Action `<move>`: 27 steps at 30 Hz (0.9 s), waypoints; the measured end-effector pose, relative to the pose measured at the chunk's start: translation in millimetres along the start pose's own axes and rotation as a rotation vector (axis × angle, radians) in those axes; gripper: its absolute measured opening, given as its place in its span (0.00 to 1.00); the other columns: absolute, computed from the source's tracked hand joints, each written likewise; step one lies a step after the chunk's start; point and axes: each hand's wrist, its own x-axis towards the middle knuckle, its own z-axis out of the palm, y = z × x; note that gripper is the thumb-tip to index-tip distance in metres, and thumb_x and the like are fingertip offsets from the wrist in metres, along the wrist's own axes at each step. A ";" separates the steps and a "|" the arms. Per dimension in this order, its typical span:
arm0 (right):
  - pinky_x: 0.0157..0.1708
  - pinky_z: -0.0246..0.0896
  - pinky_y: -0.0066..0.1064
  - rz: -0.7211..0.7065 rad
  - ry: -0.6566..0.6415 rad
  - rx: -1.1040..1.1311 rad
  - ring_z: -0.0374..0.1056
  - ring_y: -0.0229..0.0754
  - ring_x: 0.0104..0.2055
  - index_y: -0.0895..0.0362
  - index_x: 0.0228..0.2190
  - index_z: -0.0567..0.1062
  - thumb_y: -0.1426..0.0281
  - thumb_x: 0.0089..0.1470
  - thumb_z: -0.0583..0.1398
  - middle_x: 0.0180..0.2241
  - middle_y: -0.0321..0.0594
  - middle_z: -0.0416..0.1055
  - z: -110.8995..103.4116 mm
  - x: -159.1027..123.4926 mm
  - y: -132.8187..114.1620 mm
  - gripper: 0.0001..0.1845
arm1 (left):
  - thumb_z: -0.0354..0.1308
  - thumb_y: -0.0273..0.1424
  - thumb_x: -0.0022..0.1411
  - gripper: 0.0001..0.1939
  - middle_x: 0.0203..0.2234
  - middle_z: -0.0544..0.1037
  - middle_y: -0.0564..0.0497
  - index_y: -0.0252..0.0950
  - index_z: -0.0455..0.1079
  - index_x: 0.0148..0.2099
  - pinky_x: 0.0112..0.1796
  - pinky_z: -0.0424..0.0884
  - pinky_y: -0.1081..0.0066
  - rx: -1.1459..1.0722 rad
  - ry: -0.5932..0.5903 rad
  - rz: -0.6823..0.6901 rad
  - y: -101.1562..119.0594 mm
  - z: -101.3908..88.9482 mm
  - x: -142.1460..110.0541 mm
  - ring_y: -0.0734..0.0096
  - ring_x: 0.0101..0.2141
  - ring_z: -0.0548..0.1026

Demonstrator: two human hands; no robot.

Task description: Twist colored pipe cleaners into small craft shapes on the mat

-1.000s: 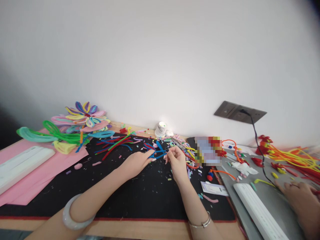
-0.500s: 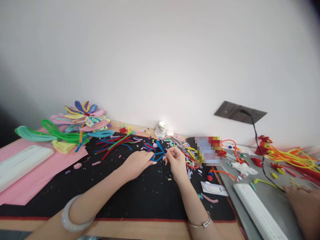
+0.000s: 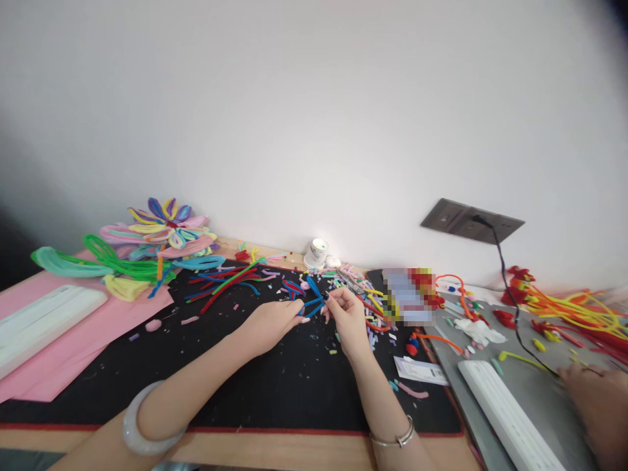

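Above the black mat (image 3: pixel 206 386), both of my hands are closed on one looped shape of blue pipe cleaners (image 3: pixel 314 288). My left hand (image 3: pixel 275 325) pinches its left side, where red-and-blue loops (image 3: pixel 293 288) show just beyond the fingers. On the other side, the fingertips of my right hand (image 3: pixel 346 318) grip the blue strands where they come together. Part of the shape is hidden by my fingers. To the left lies a loose bundle of red, blue and green pipe cleaners (image 3: pixel 228 282).
A paper cup (image 3: pixel 318 252) stands by the wall amid scattered cut pieces. Pipe-cleaner flowers (image 3: pixel 169 226), pink sheets (image 3: pixel 132 320) and a white bar (image 3: pixel 53 320) occupy the left. Rightward are scissors (image 3: pixel 350 281), a black cable (image 3: pixel 505 281), another white bar (image 3: pixel 505 405) and another person's hand (image 3: pixel 596 399).
Almost nothing differs. My hands keep their hold on the blue pipe cleaners, with only a very slight shift of the left hand.
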 end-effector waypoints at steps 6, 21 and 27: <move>0.18 0.54 0.24 0.007 0.018 -0.005 0.58 0.32 0.17 0.57 0.25 0.66 0.67 0.49 0.59 0.17 0.33 0.67 1.0 0.2 -2.8 0.07 | 0.39 0.36 0.67 0.12 0.29 0.74 0.51 0.36 0.61 0.37 0.28 0.60 0.73 0.101 0.019 0.033 -1.9 1.5 0.7 0.66 0.31 0.73; 0.18 0.55 0.25 0.006 0.042 -0.018 0.59 0.33 0.16 0.58 0.23 0.67 0.66 0.49 0.58 0.17 0.33 0.68 0.8 0.1 0.0 0.09 | 0.37 0.35 0.67 0.16 0.26 0.73 0.51 0.37 0.63 0.33 0.27 0.59 0.73 0.091 0.032 0.033 -3.2 2.0 0.7 0.67 0.29 0.72; 0.18 0.54 0.24 0.018 0.047 0.037 0.59 0.32 0.17 0.57 0.24 0.66 0.65 0.50 0.58 0.18 0.33 0.67 0.3 0.8 -2.6 0.09 | 0.36 0.35 0.67 0.15 0.28 0.72 0.50 0.36 0.62 0.35 0.28 0.60 0.72 0.052 0.024 0.017 -0.6 -0.8 0.2 0.66 0.29 0.72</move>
